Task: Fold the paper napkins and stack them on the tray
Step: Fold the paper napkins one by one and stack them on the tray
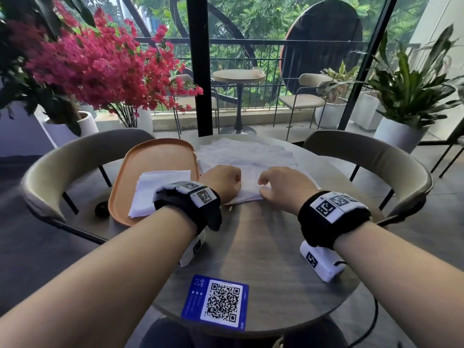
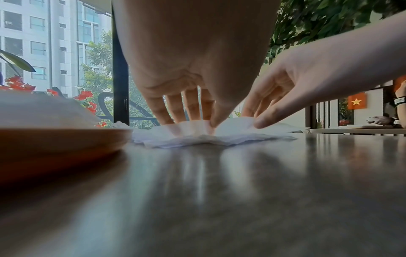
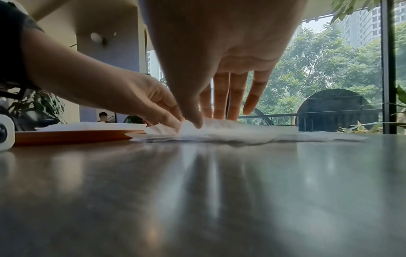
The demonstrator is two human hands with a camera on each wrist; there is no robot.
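An orange tray [image 1: 155, 156] lies on the left of the round table, with a stack of folded white napkins [image 1: 150, 194] on its near half. To its right spreads a loose pile of unfolded napkins [image 1: 246, 151]. Both hands are down on the top napkin [image 1: 249, 179] at the pile's near edge. My left hand [image 1: 226, 180] pinches the raised paper edge between thumb and fingers [image 2: 193, 111]. My right hand [image 1: 263, 187] pinches the same napkin [image 3: 219, 128] just to the right, thumb [image 3: 195, 120] in front. The napkin [image 2: 197, 133] bulges up between them.
A blue QR-code card [image 1: 216, 302] lies near the table's front edge. A small dark round object [image 1: 102, 208] sits left of the tray. Beige chairs [image 1: 75, 159] stand at both sides of the table [image 1: 251, 247]. Glass wall and potted plants are behind.
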